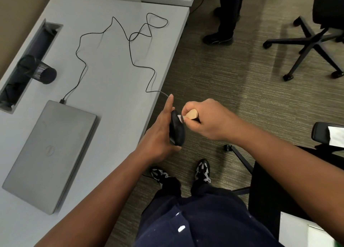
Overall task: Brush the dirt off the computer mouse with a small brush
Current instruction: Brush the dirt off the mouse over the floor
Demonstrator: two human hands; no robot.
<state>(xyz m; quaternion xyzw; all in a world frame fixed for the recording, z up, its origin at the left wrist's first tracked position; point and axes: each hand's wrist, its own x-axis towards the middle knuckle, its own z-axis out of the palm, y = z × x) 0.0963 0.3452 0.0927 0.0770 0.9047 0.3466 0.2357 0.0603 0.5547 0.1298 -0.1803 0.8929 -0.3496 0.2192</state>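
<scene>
Far left of the hands, on the desk (pixel 115 64), a black mesh cup (pixel 40 71) lies tipped on its side by the cable slot, and nearer the person there's a closed grey laptop (pixel 50 153) w/ a thin black cable (pixel 81 47) plugged into its back edge, looping across the desk and running up to the fingers. Just off the desk edge, over the carpet, the left hand (pixel 160 133) holds the black mouse (pixel 176 129) on edge: fingers lie mostly straight along its far side, index pointing up past the top end, thumb tucked under the near end, so it's cradled, not clenched. Touching the mouse's top end from the right are the white bristles of the small brush (pixel 189 114); its pale wooden handle sits inside the right hand (pixel 206 120), fingers curled tight round it. Looks like the brushing step itself is under way, at the top end. Next move prob. needs short flicks away from the left fingers, working down toward the thumb end, w/ the left hand turning the mouse to expose other faces. Can't tell how much dirt is left.
</scene>
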